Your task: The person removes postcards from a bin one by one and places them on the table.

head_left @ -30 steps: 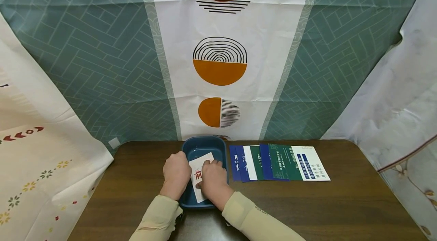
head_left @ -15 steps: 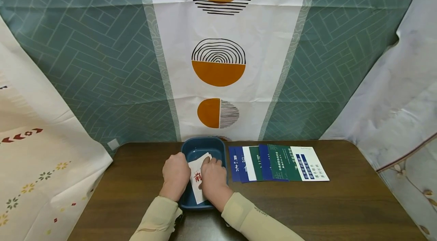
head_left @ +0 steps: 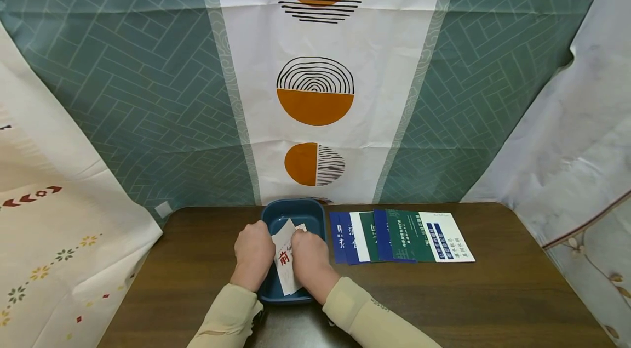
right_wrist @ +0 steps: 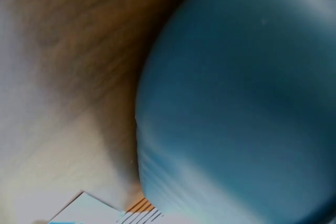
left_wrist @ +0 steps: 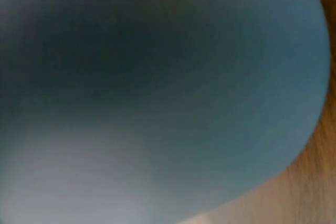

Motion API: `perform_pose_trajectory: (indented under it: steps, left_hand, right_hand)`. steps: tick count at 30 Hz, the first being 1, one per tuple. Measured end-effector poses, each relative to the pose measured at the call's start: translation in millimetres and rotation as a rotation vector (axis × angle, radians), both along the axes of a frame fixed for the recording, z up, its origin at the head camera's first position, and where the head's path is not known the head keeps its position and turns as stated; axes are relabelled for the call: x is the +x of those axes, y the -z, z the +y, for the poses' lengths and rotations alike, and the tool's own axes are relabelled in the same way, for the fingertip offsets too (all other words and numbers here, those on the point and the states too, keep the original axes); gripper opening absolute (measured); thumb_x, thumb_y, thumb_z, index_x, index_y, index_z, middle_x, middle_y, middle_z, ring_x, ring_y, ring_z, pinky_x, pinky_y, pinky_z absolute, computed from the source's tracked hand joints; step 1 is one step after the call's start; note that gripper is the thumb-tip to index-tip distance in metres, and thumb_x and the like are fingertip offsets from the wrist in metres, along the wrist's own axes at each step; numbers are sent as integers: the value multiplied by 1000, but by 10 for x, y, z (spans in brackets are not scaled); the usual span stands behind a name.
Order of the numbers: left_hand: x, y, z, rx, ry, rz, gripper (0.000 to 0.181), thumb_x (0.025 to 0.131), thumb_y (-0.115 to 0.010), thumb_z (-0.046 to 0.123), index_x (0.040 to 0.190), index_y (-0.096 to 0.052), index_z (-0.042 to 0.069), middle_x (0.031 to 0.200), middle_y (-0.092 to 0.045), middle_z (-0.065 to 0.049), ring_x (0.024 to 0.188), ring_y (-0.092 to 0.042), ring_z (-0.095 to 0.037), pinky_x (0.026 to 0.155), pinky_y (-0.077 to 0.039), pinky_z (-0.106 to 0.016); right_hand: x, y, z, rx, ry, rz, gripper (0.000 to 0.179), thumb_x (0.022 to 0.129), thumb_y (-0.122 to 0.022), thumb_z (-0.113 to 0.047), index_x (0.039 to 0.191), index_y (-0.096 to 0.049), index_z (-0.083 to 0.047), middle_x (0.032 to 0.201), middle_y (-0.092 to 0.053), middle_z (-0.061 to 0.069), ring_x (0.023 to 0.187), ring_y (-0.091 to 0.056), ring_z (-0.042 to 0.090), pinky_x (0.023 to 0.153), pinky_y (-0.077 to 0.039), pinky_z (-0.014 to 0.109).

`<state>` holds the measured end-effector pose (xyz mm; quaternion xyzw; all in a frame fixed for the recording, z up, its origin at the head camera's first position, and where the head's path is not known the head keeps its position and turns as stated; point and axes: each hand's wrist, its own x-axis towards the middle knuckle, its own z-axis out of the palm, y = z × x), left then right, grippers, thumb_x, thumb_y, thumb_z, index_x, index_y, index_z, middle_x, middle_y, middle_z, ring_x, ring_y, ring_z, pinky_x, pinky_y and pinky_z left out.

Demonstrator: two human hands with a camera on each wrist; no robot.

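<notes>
Apparently, the work is midway: the left hand (head_left: 254, 256) and right hand (head_left: 313, 261) grip the white paper (head_left: 284, 260), torn or folded and not yet released, over the blue tray (head_left: 276, 215).

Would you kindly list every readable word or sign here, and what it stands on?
No text is surely readable.
White paper: red writing, too unclear.
Blue cards: white characters, too small.
Green cards: white characters, too small.
White card: characters, too small.
Right sleeve: dark lettering, too small.
</notes>
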<state>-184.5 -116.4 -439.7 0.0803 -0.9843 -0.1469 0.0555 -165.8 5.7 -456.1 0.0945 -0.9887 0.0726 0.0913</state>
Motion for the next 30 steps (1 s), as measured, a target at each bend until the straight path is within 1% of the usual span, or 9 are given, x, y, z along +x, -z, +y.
perform_pose_trajectory:
  steps: [2, 4, 7, 11, 14, 17, 19, 24, 30]
  left_hand:
    - [-1, 2, 4, -4, -2, -3, 15, 78, -64, 8, 87, -68, -3, 77, -68, -19, 59, -63, -30, 46, -50, -44]
    - [-3, 8, 7, -7, -5, -4, 15, 79, -64, 8, 88, -68, -3, 77, -68, -19, 59, -63, -30, 46, -50, -44]
    - [-1, 13, 11, -9, -9, 1, 16, 79, -64, 9, 89, -68, -3, 77, -68, -19, 59, -63, -30, 44, -49, -44]
    - [2, 14, 15, -14, -13, 8, 15, 78, -65, 9, 87, -68, -3, 75, -67, -19, 57, -62, -29, 42, -48, -43]
    - [1, 11, 17, -15, -12, 4, 15, 79, -65, 9, 88, -68, -3, 75, -67, -19, 56, -61, -28, 43, -49, -43]
    - [3, 3, 22, -12, -10, -7, 17, 79, -66, 9, 90, -68, -4, 76, -67, -19, 55, -61, -28, 45, -50, -45]
    - [5, -2, 23, -11, -9, -16, 18, 79, -66, 9, 91, -68, -4, 77, -67, -20, 55, -60, -28, 46, -51, -46]
    - [4, -8, 15, -11, -7, -31, 18, 80, -65, 8, 93, -67, -5, 79, -67, -21, 55, -59, -28, 47, -51, -47]
    - [5, -2, 8, -7, 2, -54, 22, 80, -66, 9, 97, -66, -5, 80, -66, -20, 53, -57, -26, 50, -53, -45]
  right_hand:
    - [-2, -28, 27, -27, -9, -23, 15, 77, -72, -16, 88, -65, -7, 67, -64, 2, 52, -56, 12, 46, -48, 29]
    - [-4, -52, 52, -53, -16, -50, 9, 79, -71, -15, 85, -67, -9, 66, -64, 0, 50, -54, 10, 44, -45, 27]
    - [-10, -72, 86, -97, -29, -78, 5, 79, -71, -14, 81, -68, -10, 64, -63, -1, 49, -51, 9, 42, -42, 24]
    - [-16, -102, 127, -168, -49, -97, 7, 76, -73, -14, 79, -68, -9, 64, -64, 0, 49, -51, 7, 42, -42, 22]
    - [-15, -142, 156, -242, -57, -137, 14, 75, -75, -15, 84, -68, -7, 67, -66, 1, 49, -53, 7, 43, -45, 21]
    - [-18, -184, 186, -316, -48, -183, 18, 76, -75, -16, 88, -68, -5, 68, -65, 3, 49, -54, 7, 42, -46, 21]
    - [-25, -209, 208, -354, -37, -202, 18, 77, -75, -17, 88, -68, -5, 68, -65, 3, 49, -54, 7, 41, -46, 21]
    - [-49, -260, 266, -444, -12, -226, 15, 77, -75, -17, 85, -70, -6, 68, -65, 2, 51, -56, 7, 41, -45, 20]
    - [-52, -347, 328, -492, -12, -202, 16, 76, -76, -15, 88, -70, -5, 70, -65, 2, 52, -55, 7, 42, -44, 18]
